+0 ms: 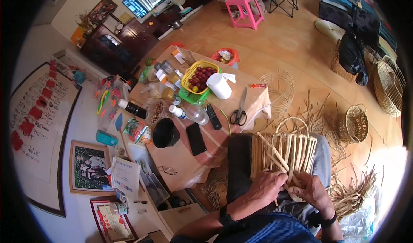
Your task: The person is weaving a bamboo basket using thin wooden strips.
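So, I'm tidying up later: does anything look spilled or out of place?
Yes: loose fibre strands lie scattered on the floor beside the small woven basket, which looks messy compared with the gathered sheaf by the right hand. No liquid spill shows.

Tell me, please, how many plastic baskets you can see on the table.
2: a yellow basket holding red fruit, and a green basket partly hidden under it.

Left of lap basket (297,152): bench (183,173), scissors (241,110), phone (196,139) obstruct. Beyond: openwork frame (279,92). Right: room above strewn strands (320,123), up to small basket (359,120).
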The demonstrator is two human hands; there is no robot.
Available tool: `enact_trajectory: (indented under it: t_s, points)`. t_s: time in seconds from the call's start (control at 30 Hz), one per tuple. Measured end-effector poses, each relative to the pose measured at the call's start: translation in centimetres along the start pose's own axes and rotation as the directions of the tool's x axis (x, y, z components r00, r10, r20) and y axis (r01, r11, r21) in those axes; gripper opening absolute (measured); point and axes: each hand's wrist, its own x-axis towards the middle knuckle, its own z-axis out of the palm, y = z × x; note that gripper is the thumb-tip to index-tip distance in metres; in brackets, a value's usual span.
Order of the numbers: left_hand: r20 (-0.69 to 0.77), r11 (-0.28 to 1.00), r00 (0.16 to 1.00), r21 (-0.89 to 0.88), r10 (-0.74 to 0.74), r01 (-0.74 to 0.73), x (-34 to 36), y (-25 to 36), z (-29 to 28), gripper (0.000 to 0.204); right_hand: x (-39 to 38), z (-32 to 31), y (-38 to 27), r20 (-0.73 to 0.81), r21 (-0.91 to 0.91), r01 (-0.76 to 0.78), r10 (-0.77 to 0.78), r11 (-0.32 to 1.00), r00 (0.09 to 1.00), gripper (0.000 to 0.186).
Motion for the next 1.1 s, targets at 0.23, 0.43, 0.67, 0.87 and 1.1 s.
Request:
enact_trajectory:
  t_s: [0.23, 0.43, 0.67, 0.87, 1.1]
  points:
    - [-0.107, 0.998, 0.993, -0.024, 0.053, -0.055, -0.2, -0.3, 0.8, 0.019, -1.4, -2.7, 6.7, 0.09, 0.439, -0.153, 0.127, 0.885, 0.988, 0.032]
    - [-0.006, 1.0, 1.0, -0.009, 0.024, -0.024, 0.0, -0.5, 0.7, 0.022, -2.8, -2.5, 6.6, 0.142, 0.502, -0.245, 0.2, 0.829, 0.969, 0.039]
    - [-0.058, 0.999, 0.998, -0.038, -0.009, 0.007, -0.5, -0.7, 1.7, 0.023, -1.4, -1.2, 1.4, 0.128, -0.375, -0.048, 0.103, 0.926, 0.986, 0.044]
    - [-0.08, 0.999, 0.997, -0.029, 0.01, -0.013, -0.9, -0.4, 0.7, 0.024, -3.8, -3.0, 11.5, -0.043, 0.542, 0.036, -0.016, 0.84, 0.999, 0.062]
    - [-0.071, 0.979, 0.996, -0.2, -0.052, 0.037, -0.8, -0.8, 1.8, 0.012, -6.4, -3.1, 10.4, 0.223, 0.36, -0.336, 0.269, 0.871, 0.937, 0.041]
